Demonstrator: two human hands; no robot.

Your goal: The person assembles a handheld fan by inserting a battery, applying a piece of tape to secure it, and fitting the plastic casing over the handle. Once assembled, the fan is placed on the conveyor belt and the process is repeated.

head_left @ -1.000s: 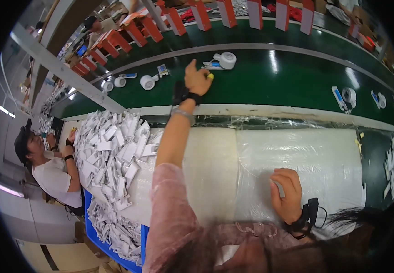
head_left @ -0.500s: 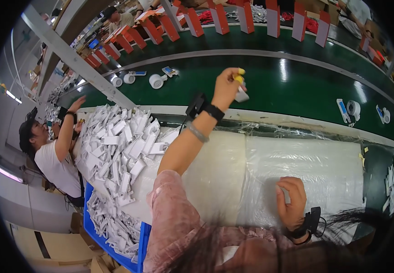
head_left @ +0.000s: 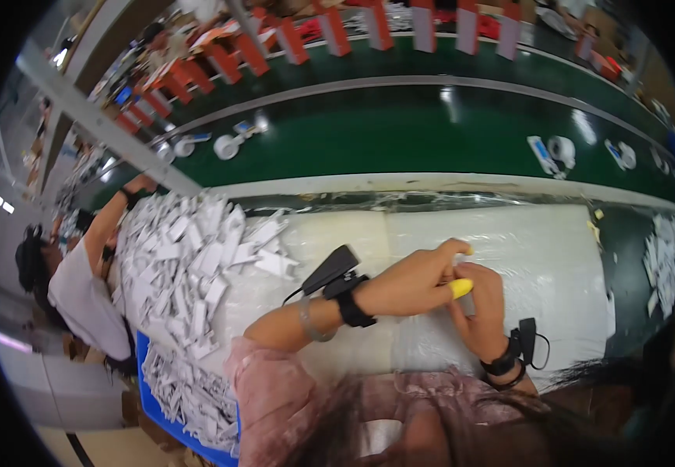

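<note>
A small white part [head_left: 460, 274], mostly hidden, sits between both hands over the plastic-covered bench [head_left: 555, 257]. My left hand [head_left: 419, 276], with its yellow finger cot, pinches it from above; my right hand [head_left: 479, 307] cups it from below. I judge this a joining step; next calls for firm, aligned pressure.

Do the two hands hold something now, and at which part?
It cannot be told. The left hand and right hand meet over the white table, fingers closed together, hiding whatever may be between them.
</note>
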